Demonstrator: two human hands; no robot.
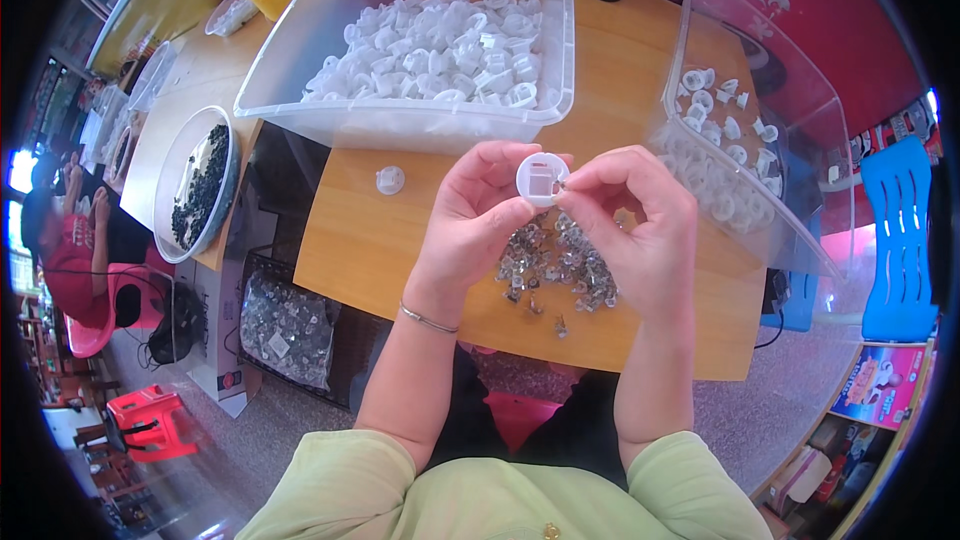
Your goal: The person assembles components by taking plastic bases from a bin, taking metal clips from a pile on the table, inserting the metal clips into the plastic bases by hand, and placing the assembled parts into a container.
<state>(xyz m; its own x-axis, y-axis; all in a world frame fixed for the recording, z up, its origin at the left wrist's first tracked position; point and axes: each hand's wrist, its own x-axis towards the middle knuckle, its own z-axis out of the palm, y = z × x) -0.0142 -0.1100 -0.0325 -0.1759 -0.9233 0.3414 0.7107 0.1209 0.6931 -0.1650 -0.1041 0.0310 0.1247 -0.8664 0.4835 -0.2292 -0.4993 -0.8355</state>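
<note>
My left hand (468, 218) holds a round white plastic cap (541, 178) up by its rim, its inner side facing me. My right hand (635, 230) pinches a small metal clip against the cap's right edge. Below both hands a heap of small metal clips (555, 265) lies on the wooden table (360, 250). One loose white cap (390, 179) sits on the table left of my left hand.
A clear bin of white caps (430, 50) stands at the back. A tilted clear bin with caps (735, 155) is at the right. A round tray of dark parts (197, 185) and a bag of metal parts (285, 325) are at the left. A person sits far left.
</note>
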